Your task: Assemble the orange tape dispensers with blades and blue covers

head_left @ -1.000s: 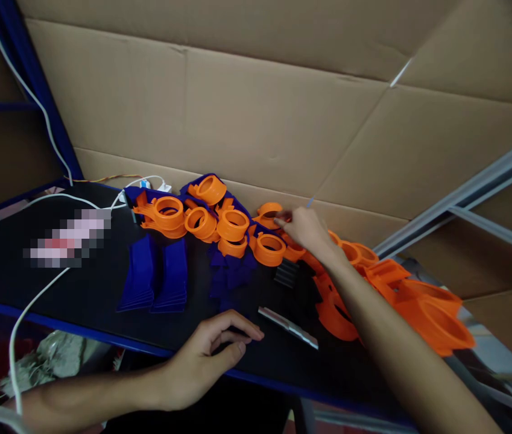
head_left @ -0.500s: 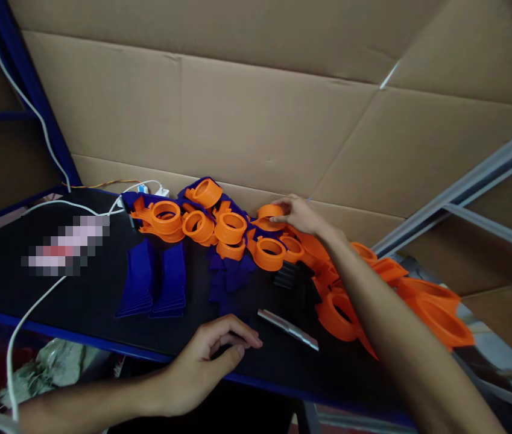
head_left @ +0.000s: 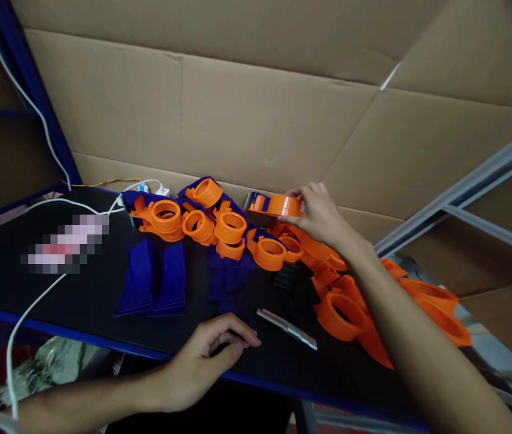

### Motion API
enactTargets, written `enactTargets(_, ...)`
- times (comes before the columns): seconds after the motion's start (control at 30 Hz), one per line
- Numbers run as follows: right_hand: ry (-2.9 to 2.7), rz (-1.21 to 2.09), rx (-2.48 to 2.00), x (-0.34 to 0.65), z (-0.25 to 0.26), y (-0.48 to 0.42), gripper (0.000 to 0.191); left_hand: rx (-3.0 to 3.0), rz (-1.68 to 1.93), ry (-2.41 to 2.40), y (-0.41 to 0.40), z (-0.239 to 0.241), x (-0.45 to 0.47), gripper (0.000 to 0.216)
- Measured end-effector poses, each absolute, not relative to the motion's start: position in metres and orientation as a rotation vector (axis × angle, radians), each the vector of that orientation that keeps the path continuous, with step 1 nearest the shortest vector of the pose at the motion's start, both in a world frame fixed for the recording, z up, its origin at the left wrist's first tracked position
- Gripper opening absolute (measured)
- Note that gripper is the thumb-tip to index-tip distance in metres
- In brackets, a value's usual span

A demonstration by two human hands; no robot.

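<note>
The right forearm (head_left: 412, 325) slants in from 4 o'clock of the view, and its right hand (head_left: 321, 211) points towards 9 o'clock, back uppermost, knuckles raised. Fingers above and thumb below, it pinches the ring end of an orange-and-blue piece (head_left: 283, 205). That piece lies lengthwise from the grip, its dark end towards 9 o'clock; whether its underside touches the pieces below, I cannot tell.

The left forearm (head_left: 97, 386) enters from 8 o'clock. The left hand (head_left: 204, 355), over the front edge of the black table (head_left: 178, 337), is relaxed: fingers half-bent, tips towards 3 o'clock, thumb apart beneath them, nothing visible in its grasp.

From the left hand, a silver blade-like tool (head_left: 287, 329) lies nearby between 2 and 3 o'clock, and stacked blue panels (head_left: 167, 280) stand between 10 and 11. From the right hand, a cluster of orange-and-blue assemblies (head_left: 231, 228) sits at 9 o'clock, and loose orange parts (head_left: 341, 316) lie between 5 and 6.
</note>
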State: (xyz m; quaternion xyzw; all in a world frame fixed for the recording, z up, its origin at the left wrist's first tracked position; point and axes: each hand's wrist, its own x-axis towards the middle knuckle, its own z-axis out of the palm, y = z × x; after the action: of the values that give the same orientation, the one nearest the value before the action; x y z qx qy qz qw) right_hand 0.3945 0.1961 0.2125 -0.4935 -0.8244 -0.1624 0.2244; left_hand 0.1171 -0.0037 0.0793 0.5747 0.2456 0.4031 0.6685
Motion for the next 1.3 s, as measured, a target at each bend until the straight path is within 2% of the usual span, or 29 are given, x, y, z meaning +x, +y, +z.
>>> enactTargets(0.13,-2.399,-0.673,-1.354,0.378,0.200,0.158,0.045,1.308,0.902,0.562,-0.004,0.080,0.116,0.023)
enactTargets(0.4,-2.541,-0.628,-1.330,0.367,0.164,0.128,0.033,1.333,0.900,0.565,-0.003,0.078,0.118,0.024)
enactTargets(0.63,-2.701,-0.588,-1.259,0.374,0.156,0.132,0.047,1.386,0.905,0.562,-0.004,0.075,0.117,0.022)
enactTargets(0.87,-2.752,-0.608,-1.246,0.373,0.161,0.143,0.025,1.432,0.898,0.563,-0.002,0.074,0.116,0.023)
enactTargets(1.03,-2.736,-0.571,-1.248,0.368,0.156,0.156,0.032,1.439,0.900,0.556,-0.002,0.075,0.117,0.023)
enactTargets(1.3,-2.670,-0.438,-1.199,0.360,0.152,0.166,0.057,1.443,0.890,0.553,-0.002,0.075,0.117,0.021)
